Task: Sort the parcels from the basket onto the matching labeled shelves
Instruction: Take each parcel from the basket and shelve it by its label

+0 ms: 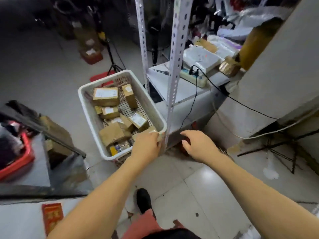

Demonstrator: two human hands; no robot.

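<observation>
the white plastic basket [82, 94] sits on the floor just beside the foot of the white slotted-angle shelf post [176, 66], and it holds a loose heap of small brown cardboard parcels [105, 96], most with a white label on top; near the front corner lies a flatter packet with a clear window and yellow print [119, 147].

the left hand [146, 145] is over the basket's near right corner, fingers curled down at the rim where a small taped parcel [152, 131] sits; whether it grips the parcel or the rim i cannot tell; the right hand [198, 144] hangs just right of the post with fingers loosely bent, holding nothing visible.

the parcels look light and stiff, judging by their size and crisp edges, so one hand should do for each; the taped faces may be a little slick, so a pinch across two opposite sides would likely hold better than a grip from the top; the tall upright parcel [129, 96] by the far wall is probably best taken round its narrow sides; the windowed packet seems softer and may flex, so it wants support from beneath.

the lower shelf [174, 94] carries a power strip [193, 77] and white poly bags [202, 59]; no shelf labels can be read here.
</observation>
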